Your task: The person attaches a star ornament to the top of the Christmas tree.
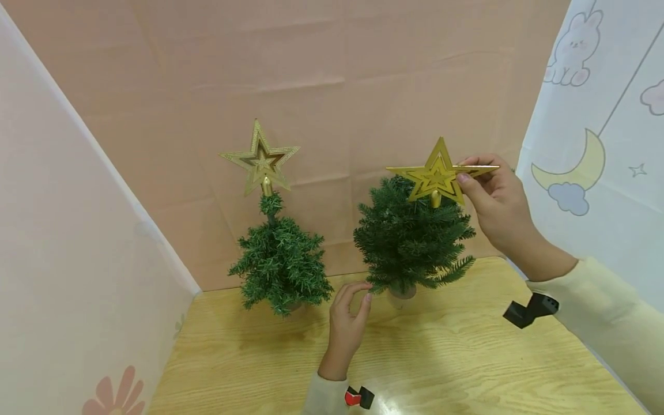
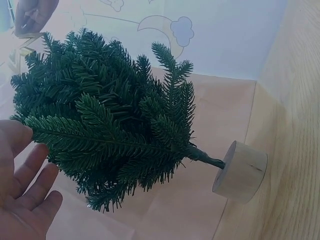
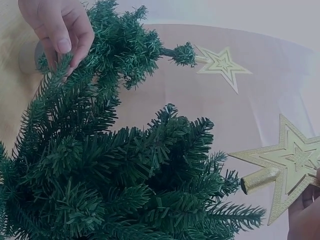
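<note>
My right hand (image 1: 493, 196) pinches one point of a gold star tree topper (image 1: 437, 173) between thumb and fingers. The topper stands over the top of the right-hand Christmas tree (image 1: 415, 242); in the right wrist view, its hollow socket (image 3: 260, 181) lies close to the upper branch tips. My left hand (image 1: 347, 320) is low at that tree's left side, thumb and forefinger about the tip of a lower branch (image 3: 64, 62). In the left wrist view, the other fingers spread loosely. The tree's round wooden base (image 2: 240, 172) stands on the table.
To the left stands a smaller Christmas tree (image 1: 282, 259) with its own gold star (image 1: 261, 161) upright on top. Both trees are on a wooden table (image 1: 249, 369). A pinkish cloth (image 1: 332, 86) hangs behind, with patterned white cloths (image 1: 78, 202) at the sides.
</note>
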Demonstrator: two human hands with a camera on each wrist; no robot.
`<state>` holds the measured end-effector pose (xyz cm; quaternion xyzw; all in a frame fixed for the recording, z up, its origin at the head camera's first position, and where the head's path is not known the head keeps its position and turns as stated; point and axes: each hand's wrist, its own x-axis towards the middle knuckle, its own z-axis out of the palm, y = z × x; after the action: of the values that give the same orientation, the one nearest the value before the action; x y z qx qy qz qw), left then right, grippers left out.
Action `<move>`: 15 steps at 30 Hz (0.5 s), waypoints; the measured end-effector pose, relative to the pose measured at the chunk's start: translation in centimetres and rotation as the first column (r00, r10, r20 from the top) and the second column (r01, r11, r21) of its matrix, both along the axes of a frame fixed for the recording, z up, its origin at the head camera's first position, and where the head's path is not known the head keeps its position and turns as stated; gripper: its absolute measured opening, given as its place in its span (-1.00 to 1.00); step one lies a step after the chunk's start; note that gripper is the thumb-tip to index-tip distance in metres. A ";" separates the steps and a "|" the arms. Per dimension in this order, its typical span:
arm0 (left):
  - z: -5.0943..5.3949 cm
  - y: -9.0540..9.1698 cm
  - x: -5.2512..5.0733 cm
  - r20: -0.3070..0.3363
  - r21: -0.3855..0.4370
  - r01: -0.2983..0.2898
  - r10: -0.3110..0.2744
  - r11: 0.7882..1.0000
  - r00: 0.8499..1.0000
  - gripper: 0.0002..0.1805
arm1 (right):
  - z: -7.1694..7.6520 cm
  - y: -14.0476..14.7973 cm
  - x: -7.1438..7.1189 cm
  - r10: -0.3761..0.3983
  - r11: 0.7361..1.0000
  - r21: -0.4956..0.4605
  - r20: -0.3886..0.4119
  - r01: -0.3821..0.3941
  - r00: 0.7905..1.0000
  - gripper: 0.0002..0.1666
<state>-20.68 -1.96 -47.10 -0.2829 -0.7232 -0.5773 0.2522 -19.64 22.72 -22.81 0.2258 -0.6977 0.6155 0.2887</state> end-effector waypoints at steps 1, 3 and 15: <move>0.0 0.0 0.0 -0.003 -0.001 0.000 0.000 1.000 1.000 -0.77 | 0.0 0.0 -0.1 0.000 1.000 -0.002 0.001 0.000 1.000 -0.83; 0.0 0.0 0.0 -0.010 0.000 0.001 -0.001 1.000 1.000 -0.77 | 0.0 0.0 -0.2 0.006 1.000 -0.005 0.000 -0.006 1.000 -0.82; -0.1 0.1 -0.1 -0.003 0.001 -0.004 0.004 1.000 1.000 -0.79 | -0.2 -0.4 -1.0 0.037 0.999 -0.021 -0.002 -0.037 0.999 -0.82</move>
<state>-20.74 -1.85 -47.19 -0.2820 -0.7232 -0.5767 0.2546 -20.68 22.33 -23.02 0.2362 -0.6868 0.6277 0.2803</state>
